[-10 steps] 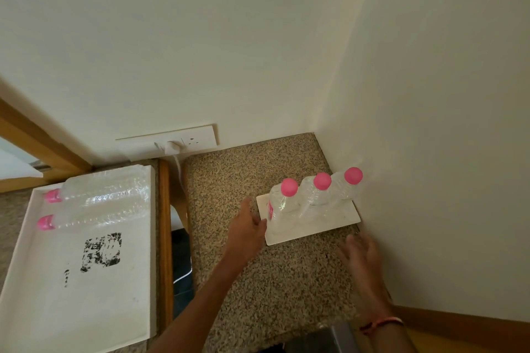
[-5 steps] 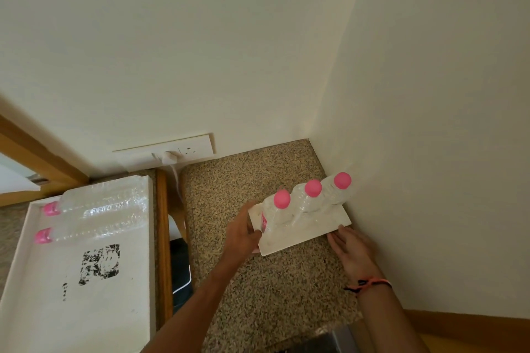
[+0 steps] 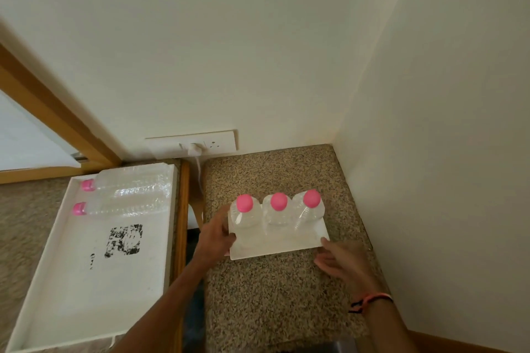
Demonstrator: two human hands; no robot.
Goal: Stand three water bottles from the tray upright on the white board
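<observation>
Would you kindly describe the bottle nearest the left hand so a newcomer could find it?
On the speckled counter in the wall corner lies a white board with three upright pink-capped bottles. It is the leftmost bottle, beside the left hand holding the board's edge.

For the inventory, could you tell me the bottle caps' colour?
Pink, on all three upright bottles' caps, clearest in the head view.
</observation>
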